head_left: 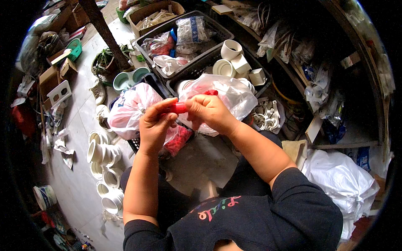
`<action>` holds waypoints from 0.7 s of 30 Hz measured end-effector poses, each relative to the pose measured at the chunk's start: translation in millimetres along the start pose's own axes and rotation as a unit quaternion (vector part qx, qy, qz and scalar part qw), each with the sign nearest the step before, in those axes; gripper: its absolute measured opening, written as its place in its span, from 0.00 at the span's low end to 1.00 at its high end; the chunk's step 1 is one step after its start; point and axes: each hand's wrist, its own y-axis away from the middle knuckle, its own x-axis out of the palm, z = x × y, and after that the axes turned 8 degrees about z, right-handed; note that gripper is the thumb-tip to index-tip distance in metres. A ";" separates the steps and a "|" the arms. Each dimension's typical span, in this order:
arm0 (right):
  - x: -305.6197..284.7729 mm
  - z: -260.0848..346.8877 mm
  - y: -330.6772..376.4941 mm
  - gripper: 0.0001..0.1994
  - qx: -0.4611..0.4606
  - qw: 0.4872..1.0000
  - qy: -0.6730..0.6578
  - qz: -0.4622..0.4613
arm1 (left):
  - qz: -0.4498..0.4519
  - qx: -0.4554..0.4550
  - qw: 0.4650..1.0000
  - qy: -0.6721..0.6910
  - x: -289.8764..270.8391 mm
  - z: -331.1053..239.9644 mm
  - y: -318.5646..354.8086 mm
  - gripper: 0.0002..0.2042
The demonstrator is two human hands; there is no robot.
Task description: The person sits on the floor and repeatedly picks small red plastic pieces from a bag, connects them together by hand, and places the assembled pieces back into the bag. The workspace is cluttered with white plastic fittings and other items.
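- My left hand (154, 125) and right hand (208, 112) meet in front of me, above the floor (79, 125), and hold one small red piece (180, 108) between them.
- The fingers (161, 106) of my left hand are curled shut on the left end of the red piece, thumb below.
- The fingers (197, 102) of my right hand are pinched shut on its right end; most of that end is hidden by them.
- Just behind the hands lies a clear plastic bag (234, 94) with more red parts showing through at its top.
- A second bag (130, 109), white and pinkish, lies to its left, touching my left hand's far side as seen from above.
- A bag of red parts (178, 140) sits just below my left wrist.
- Black crates (217, 31) farther back hold white pipe fittings (231, 50) and bagged goods.
- More white pipe fittings (102, 152) stand in a row on the floor to my left.
- A large white sack (343, 180) lies to my right.
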 end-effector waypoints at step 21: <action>2.9 -18.4 -4.4 0.13 -0.097 0.993 -0.024 -0.056 | -0.001 -0.049 0.999 0.024 3.3 10.7 -8.2 0.13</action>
